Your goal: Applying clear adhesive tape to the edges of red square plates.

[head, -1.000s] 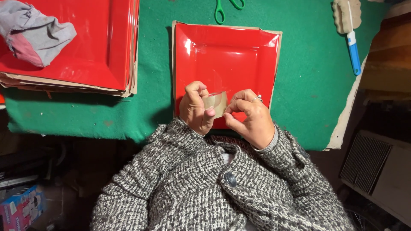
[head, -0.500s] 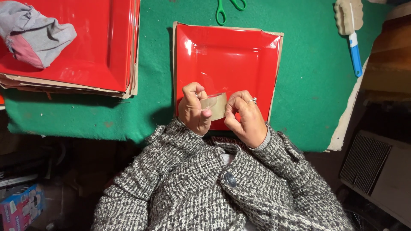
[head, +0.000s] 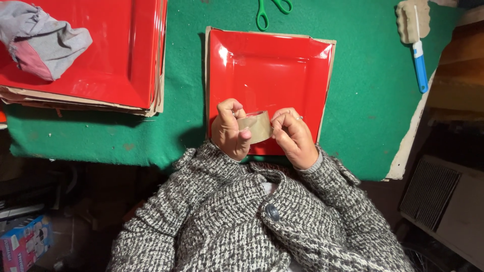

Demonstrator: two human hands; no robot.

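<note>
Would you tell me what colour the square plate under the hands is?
Glossy red; the square plate shows best in the head view, lying on green felt.

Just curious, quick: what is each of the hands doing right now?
Left hand: closed on the roll of brown tape.
Right hand: closed on the same roll, from its other side.

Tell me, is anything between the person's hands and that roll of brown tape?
Nothing visible. The left hand and right hand both grip the tape roll directly, holding it above the near edge of the red square plate.
</note>
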